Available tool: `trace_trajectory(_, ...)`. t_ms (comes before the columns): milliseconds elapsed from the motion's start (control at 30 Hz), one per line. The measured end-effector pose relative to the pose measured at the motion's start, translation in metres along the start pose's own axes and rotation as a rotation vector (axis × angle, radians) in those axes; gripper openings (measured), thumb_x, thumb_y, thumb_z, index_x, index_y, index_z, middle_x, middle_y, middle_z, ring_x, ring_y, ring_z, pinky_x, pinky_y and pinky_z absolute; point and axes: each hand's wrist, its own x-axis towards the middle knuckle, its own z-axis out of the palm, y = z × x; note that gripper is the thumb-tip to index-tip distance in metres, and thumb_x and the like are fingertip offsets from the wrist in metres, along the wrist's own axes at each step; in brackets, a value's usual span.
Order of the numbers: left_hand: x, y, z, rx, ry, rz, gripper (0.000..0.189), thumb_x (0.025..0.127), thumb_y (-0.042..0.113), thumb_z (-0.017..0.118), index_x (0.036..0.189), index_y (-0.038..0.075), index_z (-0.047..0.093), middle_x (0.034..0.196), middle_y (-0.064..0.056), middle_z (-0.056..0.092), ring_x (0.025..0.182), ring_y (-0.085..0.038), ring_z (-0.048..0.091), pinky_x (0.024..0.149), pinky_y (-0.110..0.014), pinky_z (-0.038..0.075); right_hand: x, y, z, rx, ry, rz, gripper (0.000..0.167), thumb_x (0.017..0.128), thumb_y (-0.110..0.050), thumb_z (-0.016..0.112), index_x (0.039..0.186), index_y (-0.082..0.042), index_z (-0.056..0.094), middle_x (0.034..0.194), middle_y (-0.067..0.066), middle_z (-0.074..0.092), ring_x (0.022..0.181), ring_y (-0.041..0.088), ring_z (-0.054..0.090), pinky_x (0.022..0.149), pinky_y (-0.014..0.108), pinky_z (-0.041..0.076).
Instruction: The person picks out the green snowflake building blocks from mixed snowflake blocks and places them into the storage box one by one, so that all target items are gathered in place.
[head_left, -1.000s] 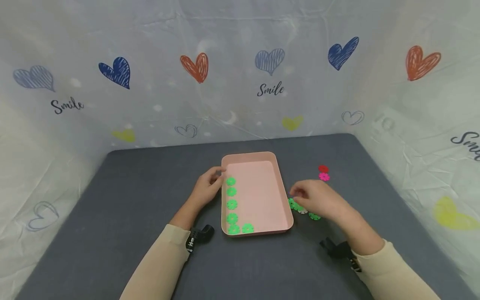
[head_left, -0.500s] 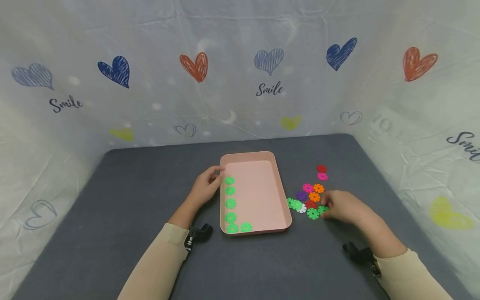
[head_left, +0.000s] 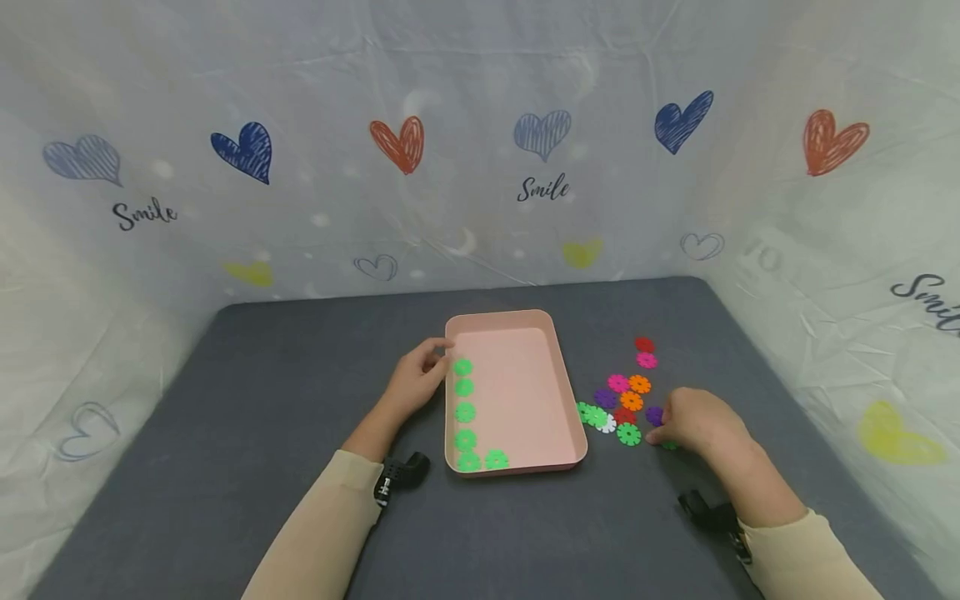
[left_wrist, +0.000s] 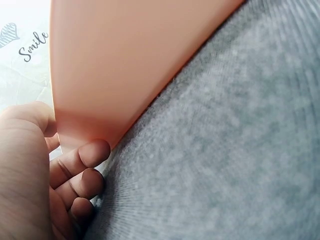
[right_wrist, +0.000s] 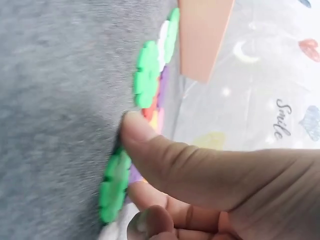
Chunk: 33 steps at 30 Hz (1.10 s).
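Observation:
My left hand (head_left: pixel 415 377) grips the left wall of a pink tray (head_left: pixel 517 467); in the left wrist view its fingers (left_wrist: pixel 95 154) bend against the tray's outside. Several green snowflake discs line the tray's left side, one of them a bottom disc (head_left: pixel 497 459) beside the corner. To the right of the tray, my right hand (head_left: pixel 705 421) hovers low over the table, thumb and fingers apart. A green disc (right_wrist: pixel 114 187) lies flat beneath it, partly covered by the hand in the head view. A purple disc (head_left: pixel 654 416) shows beside the fingertips.
Between tray and right hand lie loose discs: green (head_left: pixel 628 433), white (head_left: pixel 607 424), purple (head_left: pixel 604 398), orange (head_left: pixel 632 401), red and pink. A red disc (head_left: pixel 644 344) and a pink disc (head_left: pixel 647 360) lie farther back. A printed curtain (head_left: pixel 465 208) hangs behind the dark table (head_left: pixel 315 358).
My right hand has moved right from beside the tray to the right end of the loose discs. One green disc there has shifted right and nearer. The left hand stays at the tray.

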Motion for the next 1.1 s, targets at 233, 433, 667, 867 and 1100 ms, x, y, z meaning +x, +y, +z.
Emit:
trace_trajectory(233,0.000,-0.001,0.001,-0.016,0.009,0.010,0.032,0.106,0.022,0.056,0.136,0.012,0.063,0.089,-0.007,0.071,0.068,-0.022,0.059,0.065,-0.037,0.046,-0.007,0.014,-0.003,0.050,-0.002,0.060,0.047,0.080,-0.030,0.087,0.061,-0.016,0.047,0.057,-0.004,0.042,0.053,0.014,0.040,0.054,0.032,0.030)
trace_trajectory(433,0.002,-0.001,0.001,-0.022,0.012,0.010,0.032,0.106,0.024,0.057,0.135,0.012,0.064,0.088,-0.007,0.071,0.069,-0.021,0.060,0.067,-0.037,0.046,-0.006,0.025,-0.007,0.159,-0.059,-0.013,0.050,0.083,-0.029,0.084,0.060,-0.018,0.042,0.056,-0.006,0.032,0.050,0.012,0.033,0.052,0.032,0.029)
trace_trajectory(667,0.002,-0.003,-0.001,-0.008,0.013,0.006,0.031,0.106,0.023,0.057,0.134,0.014,0.064,0.090,-0.008,0.072,0.071,-0.021,0.061,0.068,-0.036,0.046,-0.010,-0.019,-0.047,0.368,-0.086,-0.161,0.024,0.092,-0.018,0.076,0.093,-0.004,0.056,0.059,0.000,0.047,0.051,0.021,0.050,0.054,0.037,0.043)
trace_trajectory(867,0.001,-0.004,-0.002,0.004,0.011,-0.004,0.032,0.106,0.023,0.056,0.135,0.014,0.064,0.094,-0.008,0.073,0.075,-0.021,0.063,0.069,-0.037,0.047,0.000,-0.077,-0.053,0.501,-0.043,-0.257,0.033,0.095,-0.019,0.074,0.120,-0.001,0.062,0.073,0.007,0.062,0.071,0.027,0.064,0.069,0.043,0.053)
trace_trajectory(1100,0.001,-0.003,0.000,-0.001,0.002,0.025,0.032,0.106,0.023,0.056,0.135,0.013,0.064,0.093,-0.007,0.074,0.073,-0.020,0.063,0.068,-0.036,0.047,0.023,-0.117,0.002,0.545,-0.071,-0.388,0.032,0.091,-0.006,0.075,0.122,-0.003,0.067,0.091,0.004,0.067,0.084,0.023,0.070,0.076,0.039,0.054)
